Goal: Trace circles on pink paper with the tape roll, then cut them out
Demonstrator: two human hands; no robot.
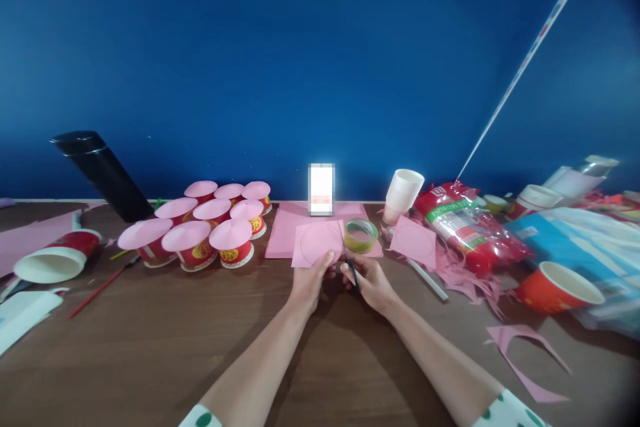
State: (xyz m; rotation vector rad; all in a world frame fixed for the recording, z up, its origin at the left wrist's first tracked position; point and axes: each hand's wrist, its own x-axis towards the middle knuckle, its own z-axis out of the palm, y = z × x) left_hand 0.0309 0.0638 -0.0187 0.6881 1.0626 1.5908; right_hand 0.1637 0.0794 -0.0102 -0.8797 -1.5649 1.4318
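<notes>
Scissors in the right hand stand at the edge of a pink paper square.
The left hand pinches the square's lower right, thumb on top; right fingers curl around the dark handles. If the thin, limp sheet flexes, a blade could stray inside the drawn circle or nick nearby fingertips. A glossy, ring-shaped tape roll sits beside it.

Looks forward and down from the head, on the near side of the desk. Sits close, catching both hands over the desk, and reaches to the blue wall beyond it.
</notes>
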